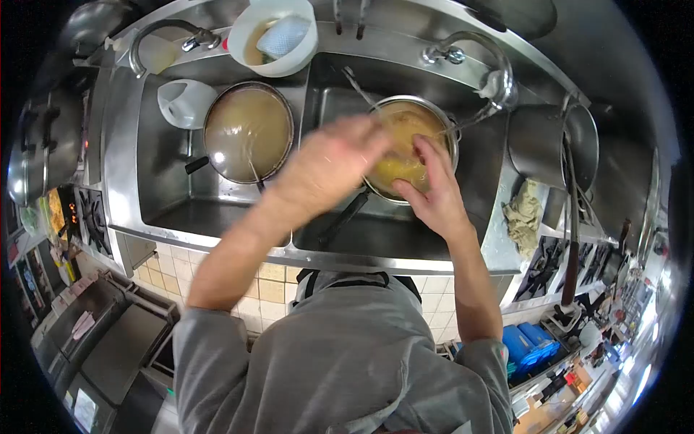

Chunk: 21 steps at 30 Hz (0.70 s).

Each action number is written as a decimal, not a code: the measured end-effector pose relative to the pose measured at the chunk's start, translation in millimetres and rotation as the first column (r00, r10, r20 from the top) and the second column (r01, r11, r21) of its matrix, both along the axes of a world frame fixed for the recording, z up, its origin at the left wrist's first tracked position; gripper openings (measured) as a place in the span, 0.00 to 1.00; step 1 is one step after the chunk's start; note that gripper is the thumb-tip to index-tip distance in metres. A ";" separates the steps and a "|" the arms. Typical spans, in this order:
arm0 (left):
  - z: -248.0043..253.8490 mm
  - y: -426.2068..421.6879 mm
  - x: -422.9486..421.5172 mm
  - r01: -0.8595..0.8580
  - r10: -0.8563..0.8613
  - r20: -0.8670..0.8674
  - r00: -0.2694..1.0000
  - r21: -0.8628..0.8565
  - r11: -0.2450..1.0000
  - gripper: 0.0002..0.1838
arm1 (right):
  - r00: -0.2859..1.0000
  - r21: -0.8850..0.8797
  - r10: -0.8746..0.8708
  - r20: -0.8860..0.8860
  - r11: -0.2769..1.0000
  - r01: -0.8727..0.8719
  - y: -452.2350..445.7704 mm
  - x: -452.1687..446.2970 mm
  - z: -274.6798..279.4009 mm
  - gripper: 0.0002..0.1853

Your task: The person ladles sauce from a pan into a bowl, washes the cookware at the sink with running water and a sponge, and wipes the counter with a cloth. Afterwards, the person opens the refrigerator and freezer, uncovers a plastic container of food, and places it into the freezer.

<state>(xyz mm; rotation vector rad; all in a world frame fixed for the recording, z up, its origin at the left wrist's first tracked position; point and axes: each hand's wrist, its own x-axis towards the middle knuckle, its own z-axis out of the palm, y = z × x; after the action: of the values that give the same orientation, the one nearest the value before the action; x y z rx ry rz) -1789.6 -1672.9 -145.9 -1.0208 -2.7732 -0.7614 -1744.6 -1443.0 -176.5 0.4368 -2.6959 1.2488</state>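
Note:
My left hand [340,160] is smeared by motion above the left rim of a metal pot [454,155] in the right sink basin. Its fingers cannot be made out. My right hand [439,194] is over the right side of the same pot, thumb and fingers apart and curved toward the yellowish cloudy water [397,169]. Whether anything lies under that water is unclear. A dark handle [343,217] sticks out from the pot toward the front left. Water runs from the right faucet [499,61] toward the pot.
The left basin holds a pan of cloudy water [246,134] and a white plastic jug [184,103]. Behind the sinks stand a white bucket [298,49] and the left faucet [170,27]. A large pot [535,145] and a crumpled cloth [522,217] are at the right.

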 end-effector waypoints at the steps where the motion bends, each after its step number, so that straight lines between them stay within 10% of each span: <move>1: -16.4 10.8 12.1 0.013 -0.018 0.088 0.996 0.061 0.998 0.20 | 0.980 -0.010 0.131 0.148 0.991 -0.131 2.0 -4.4 -18.2 0.23; 6: -86.4 31.2 41.1 -0.174 0.051 0.343 0.938 0.336 0.926 0.20 | 0.922 0.034 0.296 0.251 0.949 -0.314 16.8 -18.1 -72.7 0.16; 8: -103.9 30.4 56.3 -0.450 0.308 0.449 0.839 0.255 0.856 0.22 | 0.925 0.110 0.260 0.276 0.948 -0.300 30.4 -20.0 -95.8 0.15; 13: -179.4 11.6 119.5 -0.286 0.377 0.840 0.391 -0.279 0.917 0.28 | 0.924 0.317 0.119 0.364 0.917 -0.244 80.8 -12.8 -176.5 0.14; 18: -208.7 15.7 137.0 -0.348 0.235 0.893 0.383 -0.095 0.933 0.24 | 0.696 0.130 0.273 0.664 0.875 -0.466 70.0 5.8 -212.6 0.14; 21: -203.6 21.8 132.3 -0.393 0.230 0.891 0.391 -0.065 0.917 0.22 | 0.792 0.051 0.275 0.545 0.932 -0.359 15.3 -11.0 -231.9 0.12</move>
<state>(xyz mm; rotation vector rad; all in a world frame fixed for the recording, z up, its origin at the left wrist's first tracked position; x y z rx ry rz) -1657.3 -1651.1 -349.6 0.1067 -3.4128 -1.8430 -1755.6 -1427.7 -408.4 0.6791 -3.3138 1.4268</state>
